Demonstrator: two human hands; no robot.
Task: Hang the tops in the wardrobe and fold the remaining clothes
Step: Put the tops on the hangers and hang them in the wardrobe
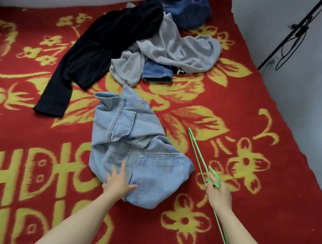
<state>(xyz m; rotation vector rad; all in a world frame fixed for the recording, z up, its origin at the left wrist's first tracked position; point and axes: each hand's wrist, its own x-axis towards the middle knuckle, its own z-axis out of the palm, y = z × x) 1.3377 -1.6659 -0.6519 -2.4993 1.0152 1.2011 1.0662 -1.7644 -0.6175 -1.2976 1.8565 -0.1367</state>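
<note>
The head view looks down on a bed covered by a red blanket patterned with yellow flowers and large yellow letters, with 2 bare forearms reaching in from the bottom edge. The left hand lies flat on the near end of a light blue denim shirt, fingers straight and spread apart, palm down on the cloth. The shirt lies crumpled in the middle of the blanket, its collar end turned away from the person and 1 chest pocket showing. The right hand is just to the right of the shirt, apart from it, and grips a green hanger near the base of its hook. Its fingers are curled round the wire, though the back of the hand hides exactly how they close. The hook curls up above the knuckles. 1 end of the thin frame slants away toward the far side of the bed, and the other runs back past the wrist to the bottom edge. Farther off lies a loose heap of clothes: a black long-sleeved top spread out to the left, a grey garment bunched beside and partly over it, a darker blue denim piece poking out beneath the grey one, and a dark blue denim bundle against the wall. Black cables run down that wall on the right.
</note>
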